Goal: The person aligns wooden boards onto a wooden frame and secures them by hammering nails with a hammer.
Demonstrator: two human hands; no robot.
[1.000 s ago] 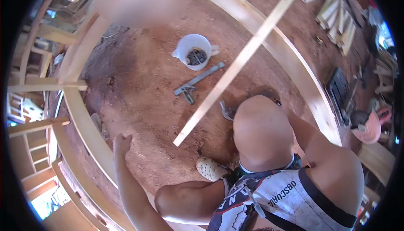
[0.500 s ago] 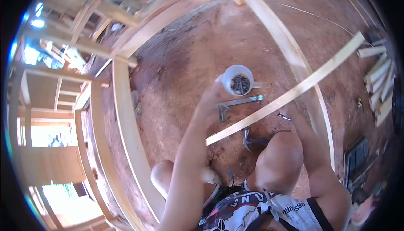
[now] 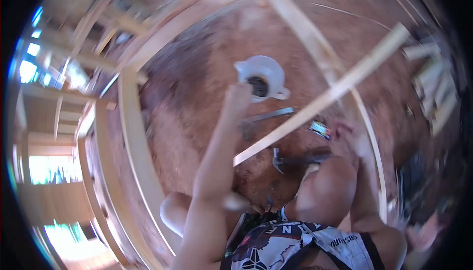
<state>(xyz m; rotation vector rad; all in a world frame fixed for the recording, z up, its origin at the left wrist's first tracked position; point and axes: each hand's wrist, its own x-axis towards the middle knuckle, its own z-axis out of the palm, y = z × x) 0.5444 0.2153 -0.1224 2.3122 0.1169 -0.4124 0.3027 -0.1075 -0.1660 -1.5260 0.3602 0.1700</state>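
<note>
My left hand (image 3: 238,96) is closed on the near left rim of a white plastic pitcher (image 3: 272,68). The pitcher leans, and dark nails (image 3: 258,86) sit at its near side. Just beyond the long wooden batten (image 3: 340,89), my right hand (image 3: 344,133) is blurred, its fingers seemingly apart. Beside its fingertips lies a small colourful packet (image 3: 320,129) on the dirt. Between the pitcher and the batten is a metal square (image 3: 268,116). A claw hammer (image 3: 277,161) rests near my right knee, part of its handle hidden.
A timber frame surrounds me, with a left beam (image 3: 138,152) and a curved-looking right beam (image 3: 370,122). Wood offcuts (image 3: 436,85) are piled at the right. Red dirt (image 3: 197,97) forms the ground. Part of another person (image 3: 426,233) shows at the lower right.
The pitcher has tipped and shifted slightly away in my left hand, its nails gathering at the near side. My right hand has drawn rightward, uncovering the packet. The whole view has shifted.
</note>
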